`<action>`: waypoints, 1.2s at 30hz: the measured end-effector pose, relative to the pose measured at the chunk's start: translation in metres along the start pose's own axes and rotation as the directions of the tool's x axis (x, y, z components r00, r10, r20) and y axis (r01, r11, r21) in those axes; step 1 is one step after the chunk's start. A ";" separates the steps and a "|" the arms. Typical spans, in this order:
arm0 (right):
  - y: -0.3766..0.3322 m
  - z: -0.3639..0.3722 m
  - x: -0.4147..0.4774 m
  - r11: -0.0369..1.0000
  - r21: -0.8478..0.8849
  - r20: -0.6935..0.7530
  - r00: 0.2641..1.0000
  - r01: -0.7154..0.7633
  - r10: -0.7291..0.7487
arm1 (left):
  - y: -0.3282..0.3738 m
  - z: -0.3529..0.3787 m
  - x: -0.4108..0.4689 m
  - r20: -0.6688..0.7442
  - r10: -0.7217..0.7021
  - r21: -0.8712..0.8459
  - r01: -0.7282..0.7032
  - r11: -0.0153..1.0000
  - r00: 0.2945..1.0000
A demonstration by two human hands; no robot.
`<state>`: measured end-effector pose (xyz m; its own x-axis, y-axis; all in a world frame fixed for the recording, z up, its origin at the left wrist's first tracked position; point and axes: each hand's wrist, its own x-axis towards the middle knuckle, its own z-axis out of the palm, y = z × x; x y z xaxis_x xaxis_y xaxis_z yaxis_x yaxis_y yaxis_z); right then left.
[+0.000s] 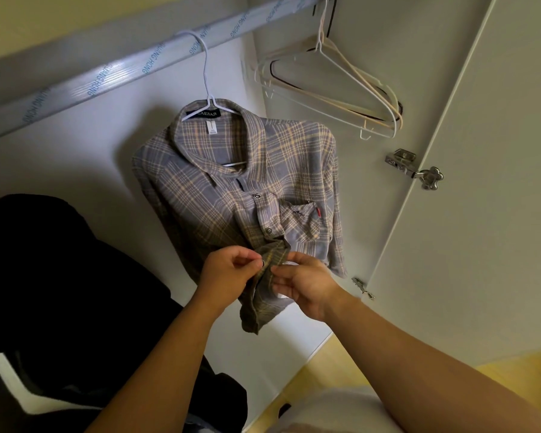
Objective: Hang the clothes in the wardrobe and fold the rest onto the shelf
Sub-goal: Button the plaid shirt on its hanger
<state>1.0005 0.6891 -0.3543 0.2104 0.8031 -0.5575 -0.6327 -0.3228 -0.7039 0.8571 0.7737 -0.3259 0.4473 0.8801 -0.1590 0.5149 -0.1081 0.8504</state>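
A grey and tan plaid shirt (pixel 263 182) hangs on a white hanger (pixel 205 73) from the wardrobe rail (pixel 107 73). Its two upper snaps are closed and its chest pocket faces me. My left hand (pixel 228 273) pinches the left front edge of the shirt at a metal snap. My right hand (pixel 306 285) pinches the opposite front edge just beside it. The two edges meet between my fingertips, low on the shirt front. The shirt's hem hangs loose below my hands.
Several empty hangers (pixel 341 89) hang at the rail's right end, close to the side wall. The open wardrobe door (pixel 481 182) with its metal hinge (pixel 413 167) stands to the right. A dark garment (pixel 60 292) hangs at the left. Yellow floor (pixel 341 370) shows below.
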 end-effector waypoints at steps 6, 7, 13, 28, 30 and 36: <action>0.002 0.003 -0.002 0.999 -0.029 -0.008 0.999 0.041 -0.041 | 0.003 0.009 -0.005 0.002 0.100 0.188 -0.099 0.977 0.995; 0.002 0.003 -0.003 0.998 -0.029 -0.009 0.999 0.049 -0.049 | 0.003 0.009 -0.004 -0.009 0.103 0.208 -0.099 0.973 0.995; 0.001 0.005 -0.008 0.996 -0.031 -0.024 0.996 0.080 -0.080 | 0.006 0.009 -0.004 -0.022 0.088 0.244 -0.080 0.967 0.996; -0.001 0.004 -0.016 0.967 -0.178 -0.011 0.982 0.184 -0.189 | 0.006 0.005 -0.006 -0.025 -0.069 0.013 0.069 0.998 0.997; -0.001 0.004 -0.015 0.947 -0.244 -0.020 0.975 0.208 -0.220 | 0.007 0.005 -0.007 -0.011 -0.087 -0.023 0.087 0.996 0.996; 0.001 0.003 -0.015 0.891 -0.358 0.001 0.954 0.279 -0.299 | 0.012 0.006 -0.008 0.036 -0.150 -0.096 0.153 0.984 0.988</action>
<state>0.9944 0.6784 -0.3447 0.3893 0.8632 -0.3213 -0.2380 -0.2427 -0.9405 0.8635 0.7626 -0.3173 0.3912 0.8689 -0.3032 0.5050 0.0727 0.8601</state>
